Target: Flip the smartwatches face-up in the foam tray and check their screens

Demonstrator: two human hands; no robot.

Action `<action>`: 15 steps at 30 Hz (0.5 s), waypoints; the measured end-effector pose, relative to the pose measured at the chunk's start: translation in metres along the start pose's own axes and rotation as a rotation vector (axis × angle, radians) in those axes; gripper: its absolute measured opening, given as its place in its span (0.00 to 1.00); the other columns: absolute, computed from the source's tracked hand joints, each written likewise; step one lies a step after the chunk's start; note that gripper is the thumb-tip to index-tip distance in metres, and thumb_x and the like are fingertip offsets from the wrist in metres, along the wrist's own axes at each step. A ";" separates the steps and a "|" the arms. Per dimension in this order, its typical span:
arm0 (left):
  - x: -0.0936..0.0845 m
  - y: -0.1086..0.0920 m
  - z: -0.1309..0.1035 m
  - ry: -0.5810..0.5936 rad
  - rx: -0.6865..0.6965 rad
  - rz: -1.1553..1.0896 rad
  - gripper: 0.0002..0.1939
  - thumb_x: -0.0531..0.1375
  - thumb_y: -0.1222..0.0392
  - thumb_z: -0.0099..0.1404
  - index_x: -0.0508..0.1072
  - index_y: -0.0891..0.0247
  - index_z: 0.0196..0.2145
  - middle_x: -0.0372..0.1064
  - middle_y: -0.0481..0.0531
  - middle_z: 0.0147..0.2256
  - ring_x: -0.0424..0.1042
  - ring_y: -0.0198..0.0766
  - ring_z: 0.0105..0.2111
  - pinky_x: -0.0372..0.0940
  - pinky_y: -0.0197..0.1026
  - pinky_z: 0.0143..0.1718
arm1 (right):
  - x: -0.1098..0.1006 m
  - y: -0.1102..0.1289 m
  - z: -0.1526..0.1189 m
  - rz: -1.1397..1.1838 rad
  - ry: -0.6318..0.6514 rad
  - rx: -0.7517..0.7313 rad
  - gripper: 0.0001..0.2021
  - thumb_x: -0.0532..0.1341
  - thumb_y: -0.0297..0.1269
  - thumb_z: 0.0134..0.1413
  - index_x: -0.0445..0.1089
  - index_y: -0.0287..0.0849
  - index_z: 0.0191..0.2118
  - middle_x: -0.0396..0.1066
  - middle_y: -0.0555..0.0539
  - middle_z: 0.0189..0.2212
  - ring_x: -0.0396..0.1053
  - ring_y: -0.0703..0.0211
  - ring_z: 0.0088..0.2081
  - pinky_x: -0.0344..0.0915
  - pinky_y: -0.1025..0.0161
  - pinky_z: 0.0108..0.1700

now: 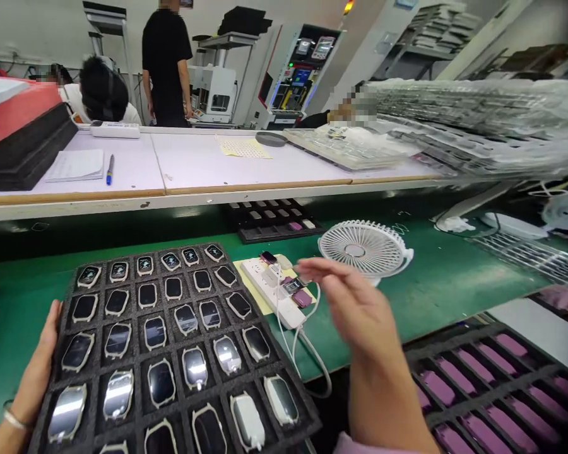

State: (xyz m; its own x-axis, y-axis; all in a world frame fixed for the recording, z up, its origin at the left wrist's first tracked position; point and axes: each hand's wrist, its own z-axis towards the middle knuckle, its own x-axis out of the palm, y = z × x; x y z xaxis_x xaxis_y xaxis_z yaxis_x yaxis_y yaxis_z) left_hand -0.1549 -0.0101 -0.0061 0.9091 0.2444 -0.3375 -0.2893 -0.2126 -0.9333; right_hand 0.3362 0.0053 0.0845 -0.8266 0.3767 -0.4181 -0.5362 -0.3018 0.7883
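- Closest to me is the foam tray [138,360], between my two hands, with watches [155,332] seated in its pockets.
- My left hand [38,371] holds that tray by its left edge; part of the grip is hidden behind the foam.
- My right hand [357,306] is raised past the tray's right side, fingers stretched out and unclosed; I see nothing held in it.
- Filling looks done as far as I can see: every pocket in view has a watch, though the nearest row runs out of sight.
- Several faces in the row farthest from my hands are lit; most nearer ones look dark or shiny. I'd judge that far row further along, but cannot be sure.
- Just beyond my right fingertips, small loose pieces [303,298] lie on and beside the power strip [291,315], so those look unsorted to me.
- Right of my right forearm, another tray [478,396] carries rows of purple pieces [438,386]; neither hand touches them, and I cannot tell whether they are finished.
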 end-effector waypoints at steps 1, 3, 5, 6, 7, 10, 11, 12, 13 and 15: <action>0.003 -0.002 -0.001 -0.001 -0.006 -0.039 0.44 0.48 0.29 0.65 0.47 0.52 0.71 0.42 0.42 0.72 0.42 0.46 0.71 0.36 0.46 0.72 | 0.013 0.011 -0.006 -0.025 0.160 -0.054 0.16 0.54 0.48 0.68 0.70 0.50 0.54 0.73 0.43 0.51 0.71 0.47 0.54 0.68 0.47 0.58; 0.006 -0.006 -0.001 0.014 -0.003 -0.086 0.48 0.51 0.27 0.63 0.49 0.58 0.71 0.42 0.48 0.72 0.41 0.47 0.71 0.36 0.45 0.72 | 0.042 0.024 -0.007 -0.094 0.415 -0.160 0.17 0.53 0.47 0.69 0.70 0.49 0.55 0.72 0.43 0.54 0.69 0.46 0.57 0.65 0.46 0.60; 0.005 -0.011 0.003 -0.021 0.026 -0.037 0.48 0.50 0.26 0.62 0.53 0.59 0.70 0.45 0.53 0.71 0.45 0.49 0.70 0.38 0.47 0.71 | 0.071 0.031 0.006 -0.150 0.580 -0.245 0.17 0.52 0.45 0.70 0.68 0.48 0.57 0.71 0.42 0.56 0.67 0.46 0.58 0.64 0.46 0.61; 0.003 -0.016 0.007 -0.063 0.064 0.029 0.46 0.49 0.26 0.62 0.58 0.59 0.68 0.50 0.55 0.70 0.48 0.50 0.69 0.40 0.49 0.71 | 0.085 0.035 0.016 -0.165 0.639 -0.285 0.18 0.51 0.44 0.70 0.68 0.47 0.58 0.70 0.41 0.55 0.67 0.47 0.58 0.65 0.46 0.60; 0.002 -0.023 0.012 -0.117 0.122 0.125 0.43 0.49 0.27 0.63 0.63 0.58 0.64 0.57 0.57 0.66 0.53 0.51 0.67 0.44 0.50 0.70 | 0.101 0.039 0.027 -0.173 0.694 -0.329 0.17 0.51 0.42 0.70 0.67 0.46 0.58 0.70 0.41 0.55 0.67 0.47 0.57 0.65 0.46 0.60; 0.003 -0.055 0.035 -0.197 0.361 0.569 0.30 0.54 0.37 0.63 0.74 0.60 0.53 0.68 0.61 0.54 0.63 0.56 0.59 0.54 0.53 0.64 | 0.155 0.062 0.057 -0.189 0.858 -0.470 0.16 0.54 0.36 0.68 0.69 0.44 0.57 0.70 0.40 0.53 0.68 0.47 0.56 0.65 0.48 0.59; 0.006 -0.067 0.043 -0.189 0.356 0.753 0.26 0.55 0.42 0.65 0.75 0.61 0.52 0.70 0.62 0.52 0.64 0.58 0.57 0.56 0.55 0.61 | 0.177 0.072 0.065 -0.213 0.921 -0.487 0.15 0.54 0.34 0.67 0.70 0.43 0.56 0.70 0.40 0.53 0.68 0.48 0.55 0.64 0.50 0.58; 0.010 -0.079 0.051 -0.154 0.305 0.921 0.24 0.56 0.44 0.65 0.76 0.62 0.51 0.71 0.64 0.50 0.65 0.60 0.55 0.58 0.56 0.57 | 0.199 0.082 0.070 -0.263 0.968 -0.472 0.14 0.55 0.32 0.67 0.71 0.43 0.54 0.71 0.41 0.52 0.68 0.48 0.55 0.63 0.51 0.58; 0.015 -0.090 0.058 -0.083 0.256 1.053 0.24 0.56 0.45 0.65 0.76 0.63 0.50 0.71 0.66 0.49 0.65 0.62 0.53 0.60 0.56 0.54 | 0.220 0.091 0.074 -0.335 0.992 -0.424 0.13 0.55 0.31 0.66 0.72 0.42 0.53 0.71 0.41 0.51 0.68 0.49 0.55 0.62 0.53 0.59; 0.026 -0.104 0.069 -0.069 0.229 1.103 0.20 0.61 0.49 0.62 0.79 0.66 0.45 0.71 0.70 0.48 0.65 0.65 0.53 0.60 0.56 0.52 | 0.259 0.106 0.078 -0.417 0.994 -0.379 0.10 0.58 0.33 0.66 0.74 0.40 0.48 0.70 0.39 0.50 0.68 0.46 0.53 0.61 0.51 0.57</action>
State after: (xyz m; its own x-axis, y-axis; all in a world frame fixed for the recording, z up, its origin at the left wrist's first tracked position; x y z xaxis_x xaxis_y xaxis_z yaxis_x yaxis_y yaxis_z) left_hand -0.1222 0.0834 0.0740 0.1068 0.0834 -0.9908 -0.9785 -0.1679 -0.1196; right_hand 0.0790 0.1395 0.0949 -0.2510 -0.2991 -0.9206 -0.6782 -0.6242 0.3877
